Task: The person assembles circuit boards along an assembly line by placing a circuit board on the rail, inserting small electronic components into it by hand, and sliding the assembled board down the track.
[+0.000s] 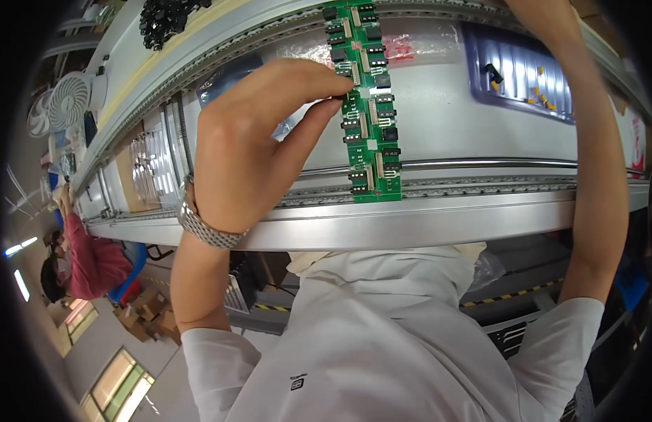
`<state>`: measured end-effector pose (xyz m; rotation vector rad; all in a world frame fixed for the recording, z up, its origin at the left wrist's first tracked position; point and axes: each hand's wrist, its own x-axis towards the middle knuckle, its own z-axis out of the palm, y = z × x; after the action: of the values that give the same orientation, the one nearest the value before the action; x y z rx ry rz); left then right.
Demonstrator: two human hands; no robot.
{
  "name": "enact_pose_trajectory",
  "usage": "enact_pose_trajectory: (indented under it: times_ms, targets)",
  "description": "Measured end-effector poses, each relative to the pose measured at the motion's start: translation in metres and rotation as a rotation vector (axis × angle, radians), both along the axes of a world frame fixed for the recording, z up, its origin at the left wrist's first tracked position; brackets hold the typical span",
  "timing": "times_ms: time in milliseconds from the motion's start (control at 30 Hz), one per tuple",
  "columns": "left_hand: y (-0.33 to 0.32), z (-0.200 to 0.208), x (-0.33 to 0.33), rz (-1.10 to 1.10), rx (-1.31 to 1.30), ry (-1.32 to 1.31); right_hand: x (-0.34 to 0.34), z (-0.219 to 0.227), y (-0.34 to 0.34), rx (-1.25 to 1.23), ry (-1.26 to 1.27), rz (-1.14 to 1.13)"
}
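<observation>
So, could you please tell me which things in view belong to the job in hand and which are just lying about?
Apparently in the job:
green circuit board
left hand, at the board's left edge
chain rails by the board's ends

Apparently just lying about:
white fan
cardboard boxes
clear tray and heap of black pieces, though their role is unclear

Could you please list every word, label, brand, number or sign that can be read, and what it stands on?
Nothing reads clearly enough to quote.
White shirt: small dark emblem and lettering, too small.
Green circuit board: white marks, too small.
White item, right edge: red print, blurred.
Clear plastic bag: red marks, blurred.
</observation>
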<state>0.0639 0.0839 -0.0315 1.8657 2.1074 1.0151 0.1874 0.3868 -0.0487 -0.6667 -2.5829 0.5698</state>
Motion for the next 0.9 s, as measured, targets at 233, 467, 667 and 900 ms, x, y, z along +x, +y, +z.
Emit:
enact_pose_trajectory:
  times_ms: [233, 467, 667, 900]
  targets:
    - [0.000, -0.010, 0.005, -0.018, 0.039, 0.128, 0.002, 0.008, -0.013, -0.092, 0.121, 0.002]
    - [-0.002, -0.008, 0.006, -0.015, 0.011, 0.159, 0.001, -0.001, -0.002, 0.035, 0.222, 0.090]
    - [-0.004, -0.010, 0.005, -0.029, 0.003, 0.218, 0.001, -0.001, -0.004, -0.020, 0.211, 0.100]
    - [-0.004, -0.009, 0.005, -0.006, -0.019, 0.209, 0.005, 0.007, -0.008, -0.139, 0.173, 0.090]
